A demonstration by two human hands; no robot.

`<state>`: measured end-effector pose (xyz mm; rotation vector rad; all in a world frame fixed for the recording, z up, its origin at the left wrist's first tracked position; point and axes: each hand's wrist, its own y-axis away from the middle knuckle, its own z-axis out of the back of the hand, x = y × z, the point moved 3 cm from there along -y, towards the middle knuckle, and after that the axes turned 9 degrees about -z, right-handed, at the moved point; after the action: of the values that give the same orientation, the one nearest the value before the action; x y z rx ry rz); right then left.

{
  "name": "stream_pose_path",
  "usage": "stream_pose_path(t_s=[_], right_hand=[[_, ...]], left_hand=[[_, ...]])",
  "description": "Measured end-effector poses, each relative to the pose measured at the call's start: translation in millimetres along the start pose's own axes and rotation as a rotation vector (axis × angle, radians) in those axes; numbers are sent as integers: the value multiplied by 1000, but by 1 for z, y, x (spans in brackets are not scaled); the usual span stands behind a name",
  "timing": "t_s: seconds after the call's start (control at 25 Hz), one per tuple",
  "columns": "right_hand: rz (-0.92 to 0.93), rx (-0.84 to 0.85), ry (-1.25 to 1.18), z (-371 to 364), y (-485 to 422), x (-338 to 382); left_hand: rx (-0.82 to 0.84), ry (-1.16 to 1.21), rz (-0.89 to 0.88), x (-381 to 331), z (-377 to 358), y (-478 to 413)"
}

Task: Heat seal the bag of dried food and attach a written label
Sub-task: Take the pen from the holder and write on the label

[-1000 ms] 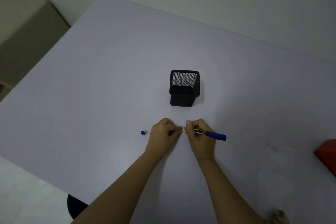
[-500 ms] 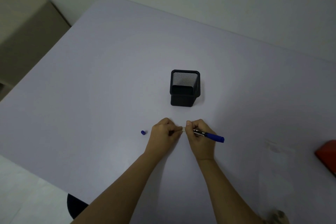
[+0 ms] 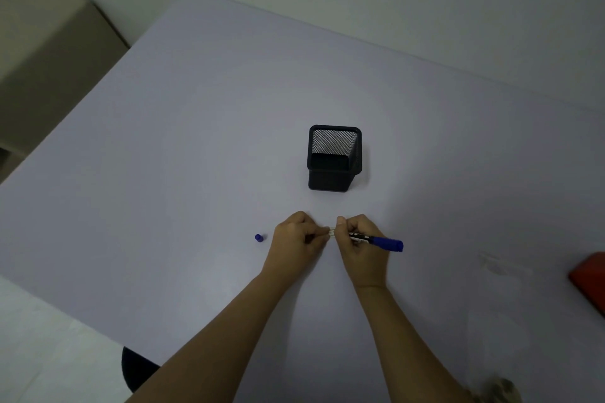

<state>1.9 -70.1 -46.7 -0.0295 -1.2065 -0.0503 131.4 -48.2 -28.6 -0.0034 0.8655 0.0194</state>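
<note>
On the pale lilac surface (image 3: 196,147), the right hand (image 3: 361,245) is closed around a blue-capped marker pen (image 3: 376,240) whose capped end points right. The left hand (image 3: 299,240) is closed too, its fingertips pinching a small white piece (image 3: 332,232) between the two hands; what it is cannot be told. A small blue cap (image 3: 259,237) lies just left. A black mesh pen holder (image 3: 334,158) stands upright beyond the hands. A red object (image 3: 589,280) shows at the right edge.
</note>
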Motion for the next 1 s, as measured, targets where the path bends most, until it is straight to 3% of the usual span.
stream_pose_path(t_s=[1.0], right_hand=[[22, 3, 30, 0, 2, 0]], left_hand=[[-8, 9, -22, 0, 1, 0]])
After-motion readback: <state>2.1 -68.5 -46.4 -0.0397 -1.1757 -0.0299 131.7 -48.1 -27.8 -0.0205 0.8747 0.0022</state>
